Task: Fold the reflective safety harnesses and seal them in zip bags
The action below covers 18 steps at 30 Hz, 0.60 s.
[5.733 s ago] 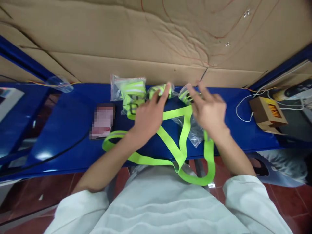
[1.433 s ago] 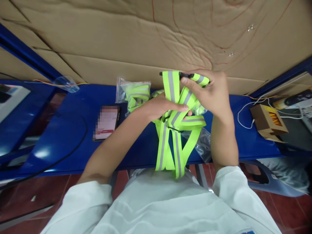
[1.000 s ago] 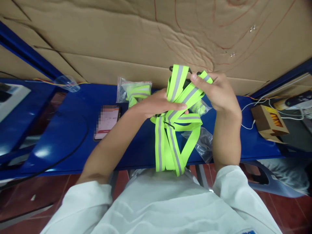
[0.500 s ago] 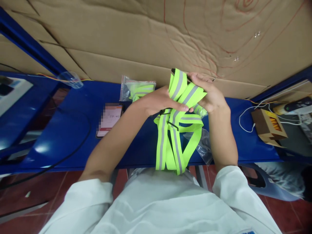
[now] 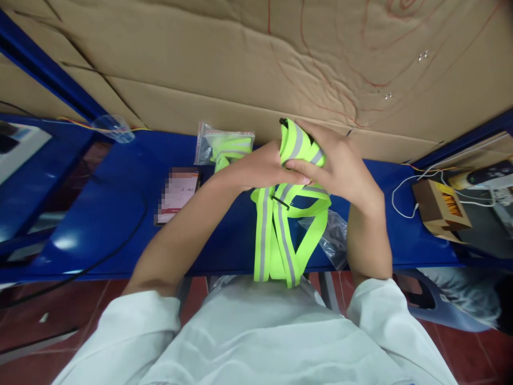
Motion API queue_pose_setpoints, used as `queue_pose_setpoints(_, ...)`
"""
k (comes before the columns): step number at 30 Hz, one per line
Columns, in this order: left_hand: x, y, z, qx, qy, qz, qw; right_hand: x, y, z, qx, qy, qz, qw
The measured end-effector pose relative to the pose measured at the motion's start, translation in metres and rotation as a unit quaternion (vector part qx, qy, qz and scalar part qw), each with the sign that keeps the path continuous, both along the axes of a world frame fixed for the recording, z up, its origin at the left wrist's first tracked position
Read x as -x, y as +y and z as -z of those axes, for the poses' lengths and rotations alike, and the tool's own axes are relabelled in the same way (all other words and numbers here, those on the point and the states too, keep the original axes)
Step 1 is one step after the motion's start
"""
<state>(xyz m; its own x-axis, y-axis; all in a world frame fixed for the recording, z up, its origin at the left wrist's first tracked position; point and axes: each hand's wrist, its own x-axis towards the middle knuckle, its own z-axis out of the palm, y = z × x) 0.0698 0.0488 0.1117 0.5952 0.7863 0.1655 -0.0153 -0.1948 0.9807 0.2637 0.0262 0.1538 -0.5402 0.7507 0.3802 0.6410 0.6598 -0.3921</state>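
A neon yellow reflective strap vest (image 5: 280,230) with grey stripes hangs bunched between both hands above the blue table (image 5: 120,214). My left hand (image 5: 256,168) grips the gathered straps from the left. My right hand (image 5: 336,166) wraps over the folded top of the bundle from the right, fingers touching the left hand. Loose strap loops dangle down to the table's front edge. A bagged vest (image 5: 226,147) lies behind my left hand by the cardboard.
A phone (image 5: 176,195) lies left of my arms, with a black cable (image 5: 112,251) curving past it. An empty clear bag (image 5: 331,240) sits under my right forearm. A small brown box (image 5: 438,208) and white cord (image 5: 401,187) are at the right. Cardboard (image 5: 240,64) backs the table.
The vest went from spread flat on the table to gathered in both hands. In the last second my right hand folded the upper straps down and closed over the bundle.
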Motion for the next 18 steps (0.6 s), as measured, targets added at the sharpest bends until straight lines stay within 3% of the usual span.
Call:
queue_pose_setpoints(4,-0.001,0.002,0.002,0.063,-0.030,-0.002,0.998,0.002,0.008,0.005,0.004,0.035,0.012,0.999)
queue_pose_setpoints(10,-0.003,0.001,0.001,0.123,-0.083,0.104,0.983,0.001,0.007,0.003,0.068,0.195,0.043,0.977)
queue_pose_setpoints(14,-0.005,-0.004,0.003,0.161,-0.120,0.149,0.968,0.005,0.000,-0.001,0.128,0.260,0.060,0.955)
queue_pose_setpoints(18,-0.006,-0.011,-0.003,0.205,-0.139,0.162,0.955,0.008,-0.003,-0.003,0.134,0.322,0.076,0.934)
